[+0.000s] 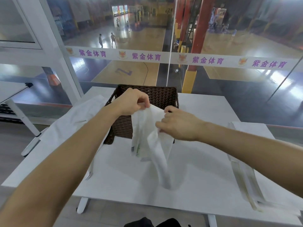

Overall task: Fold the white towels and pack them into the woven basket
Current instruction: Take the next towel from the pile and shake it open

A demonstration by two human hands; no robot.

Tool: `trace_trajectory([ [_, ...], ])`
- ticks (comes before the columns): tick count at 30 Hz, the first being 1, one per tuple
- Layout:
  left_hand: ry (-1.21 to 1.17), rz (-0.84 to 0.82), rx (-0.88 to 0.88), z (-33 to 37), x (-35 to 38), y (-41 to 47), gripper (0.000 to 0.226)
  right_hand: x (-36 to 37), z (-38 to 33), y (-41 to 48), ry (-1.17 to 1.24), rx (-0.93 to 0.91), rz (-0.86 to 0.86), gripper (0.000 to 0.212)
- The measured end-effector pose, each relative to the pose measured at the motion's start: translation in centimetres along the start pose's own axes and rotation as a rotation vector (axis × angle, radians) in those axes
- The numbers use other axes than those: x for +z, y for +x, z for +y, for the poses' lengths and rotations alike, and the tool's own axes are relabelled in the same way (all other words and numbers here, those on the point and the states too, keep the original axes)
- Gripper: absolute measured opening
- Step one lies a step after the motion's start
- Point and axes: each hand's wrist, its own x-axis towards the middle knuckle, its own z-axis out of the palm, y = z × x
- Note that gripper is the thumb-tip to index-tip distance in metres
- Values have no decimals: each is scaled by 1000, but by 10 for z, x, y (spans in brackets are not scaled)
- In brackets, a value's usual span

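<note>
Holding a white towel (157,145) up by its top edge, you are gripping it with both hands just in front of the woven basket (162,96). Your left hand (131,102) is pinching one upper corner between curled fingers and thumb, about level with the basket's rim. Your right hand (179,124), slightly lower and nearer to you, is clutching the bunched edge with its fingers bent tight.

The towel is hanging lengthwise, its long axis running nearly vertical. Its top end is at your hands, and its bottom end is trailing toward you and touching the table (205,108). It is gathered in loose folds, not spread flat.

The basket is standing upright at the far middle of the table; its contents cannot be made out.

A second towel (72,122) is lying spread to the left of the basket, draping over the table's left edge. A third towel (244,167), folded into a narrow strip, is lying on the right, its long axis pointing from the far side toward you and its near end overhanging the front edge.
</note>
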Motion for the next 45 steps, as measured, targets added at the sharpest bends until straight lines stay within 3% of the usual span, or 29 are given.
trace_trajectory([
  [3,-175,63,-29,11,-4,-6,35,3,7,4,64,247,97,14],
  [7,-295,85,-40,20,-4,-10,34,2,7,8,152,552,62,15],
  [12,-341,100,1,26,-5,-13,31,-4,12,17,277,706,112,25],
  [16,-526,157,-36,27,-6,-20,30,-5,15,18,325,812,188,23],
  [18,-659,185,-58,24,-1,-28,43,-5,19,20,321,819,197,21],
  [20,-719,172,-105,17,13,-34,75,-4,23,22,317,812,190,20],
  [23,-551,152,-207,5,45,-34,114,-4,26,24,276,767,120,22],
  [26,-576,142,-322,0,64,-28,103,-5,29,23,209,684,26,22],
  [30,-550,89,-304,-2,67,-18,61,-7,33,19,154,623,-41,20],
  [34,-635,116,-327,5,63,-7,58,-12,38,15,122,620,-49,12],
  [38,-767,131,-357,7,63,1,64,-21,39,16,43,689,-79,67],
  [40,-754,130,-346,10,62,4,68,-19,45,17,55,739,-120,78],
  [43,-693,130,-303,17,60,5,71,-7,51,18,374,775,-127,40],
  [45,-671,113,-280,12,59,4,75,0,50,20,565,803,-87,27],
])
